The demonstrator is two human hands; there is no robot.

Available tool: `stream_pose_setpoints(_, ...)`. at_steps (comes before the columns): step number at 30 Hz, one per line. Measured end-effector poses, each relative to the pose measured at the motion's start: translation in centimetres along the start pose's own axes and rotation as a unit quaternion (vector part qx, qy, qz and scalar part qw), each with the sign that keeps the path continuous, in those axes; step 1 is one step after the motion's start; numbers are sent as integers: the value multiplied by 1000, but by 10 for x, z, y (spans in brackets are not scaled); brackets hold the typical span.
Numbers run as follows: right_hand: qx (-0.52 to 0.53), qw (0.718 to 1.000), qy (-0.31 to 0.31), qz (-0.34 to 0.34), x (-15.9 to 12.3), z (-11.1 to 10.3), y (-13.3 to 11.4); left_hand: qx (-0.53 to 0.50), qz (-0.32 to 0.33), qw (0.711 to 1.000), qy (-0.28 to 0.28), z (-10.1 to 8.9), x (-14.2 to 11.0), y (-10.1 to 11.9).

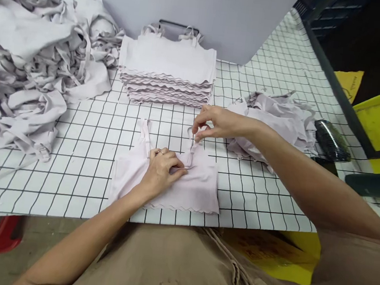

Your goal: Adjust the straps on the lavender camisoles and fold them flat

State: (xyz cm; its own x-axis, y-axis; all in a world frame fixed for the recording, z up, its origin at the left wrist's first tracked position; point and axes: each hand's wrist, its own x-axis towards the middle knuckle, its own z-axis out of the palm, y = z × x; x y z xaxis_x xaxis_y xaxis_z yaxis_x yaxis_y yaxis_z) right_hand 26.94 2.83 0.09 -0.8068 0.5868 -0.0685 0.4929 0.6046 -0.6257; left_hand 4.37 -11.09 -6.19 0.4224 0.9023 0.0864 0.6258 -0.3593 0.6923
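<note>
A pale pink camisole top (191, 190) lies flat near the table's front edge, its wavy hem toward me. My left hand (164, 169) rests on its upper middle, thumb and fingers pinching the fabric at the neckline by the right strap. Above that, my right hand (211, 122) pinches the right shoulder strap (192, 149) and holds it up from the cloth. The left shoulder strap (146, 133) lies folded on the table beyond the top. Part of the garment is hidden under my left hand and forearm.
A neat stack of matching tops (167, 64) stands behind, against a grey panel (198, 6). A large loose heap of garments (33, 38) covers the left side. To the right lie a smaller pile (278, 118) and a black plastic-wrapped item (332, 140). The table (80, 171) has a grid-patterned cover.
</note>
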Motion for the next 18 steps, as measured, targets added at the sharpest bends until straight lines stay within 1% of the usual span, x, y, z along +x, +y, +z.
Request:
stream_pose_setpoints(3, -7, 999, 27, 19, 10, -9, 14, 19, 6, 1000, 12, 4, 0, -2)
stream_pose_setpoints(6, -18, 999, 45, 21, 14, -7, 23, 39, 14, 999, 25, 5, 1, -4)
stream_pose_setpoints(8, -50, 995, 75, 43, 9, 0, 18, 48, 33, 997, 50, 0, -1, -2)
stream_pose_setpoints(9, -74, 990, 106, 62, 3, 8, 10, 55, 51, 995, 65, -6, -4, 1)
stream_pose_setpoints(11, -124, 967, 198, 103, -14, 34, -14, 75, 103, 988, 84, -18, -14, 7)
stream_pose_setpoints(12, -140, 955, 233, 116, -26, 52, -30, 93, 128, 984, 79, -24, -21, 10)
stream_pose_setpoints(14, -160, 957, 218, 107, -52, 93, -60, 148, 160, 975, 39, -33, -38, 11)
stream_pose_setpoints(16, -187, 966, 159, 85, -82, 132, -83, 216, 161, 963, 1, -36, -54, 4)
stream_pose_setpoints(17, -200, 966, 139, 91, -95, 147, -90, 249, 152, 957, -8, -35, -61, -2)
stream_pose_setpoints(18, -212, 960, 134, 120, -108, 158, -94, 276, 141, 951, -7, -33, -67, -9)
